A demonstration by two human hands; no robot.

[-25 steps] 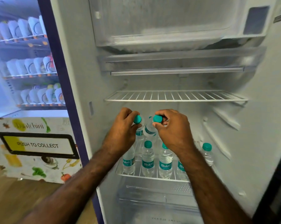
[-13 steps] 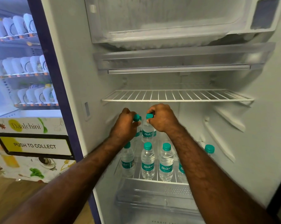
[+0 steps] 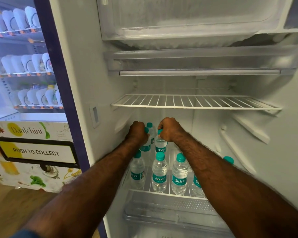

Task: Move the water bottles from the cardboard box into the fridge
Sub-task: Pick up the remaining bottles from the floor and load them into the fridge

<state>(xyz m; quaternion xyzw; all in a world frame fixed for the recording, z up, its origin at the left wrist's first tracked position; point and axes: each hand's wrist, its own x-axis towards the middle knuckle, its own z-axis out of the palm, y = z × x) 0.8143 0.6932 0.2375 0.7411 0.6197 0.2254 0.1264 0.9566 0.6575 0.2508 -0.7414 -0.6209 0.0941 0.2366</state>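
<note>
- While both forearms reach in from the bottom of the frame, the left hand (image 3: 138, 133) curls its fingers round the teal cap of a clear plastic water bottle (image 3: 145, 146) near the middle of the picture, and that bottle's body is mostly hidden behind the wrist.
- Just right of it, the right hand (image 3: 169, 128) grips the teal cap of a second clear bottle with a teal Bisleri label (image 3: 160, 146), fingers closed over the top.
- Between the two hands, slightly higher in the frame, a third teal-capped bottle (image 3: 150, 128) stands upright at the back.
- Both held bottles are upright over the white wire lower shelf (image 3: 147, 183) of the open white fridge (image 3: 273, 152); whether their bases touch the wire cannot be told.
- Below the hands, a front row of clear teal-capped bottles (image 3: 159, 172) stands on the same shelf, side by side; two more at the right are partly hidden by the right forearm.
- Above the hands, a bare white wire upper shelf (image 3: 196, 102) spans the frame's middle, with a frosted freezer compartment (image 3: 187, 19) at the top.
- A clear plastic crisper drawer (image 3: 170, 210) sits under the bottle shelf, lower centre.
- At the left edge, a lit vending machine (image 3: 24, 66) holds white pouches over a yellow "PUSH TO COLLECT" panel (image 3: 36, 152).
</note>
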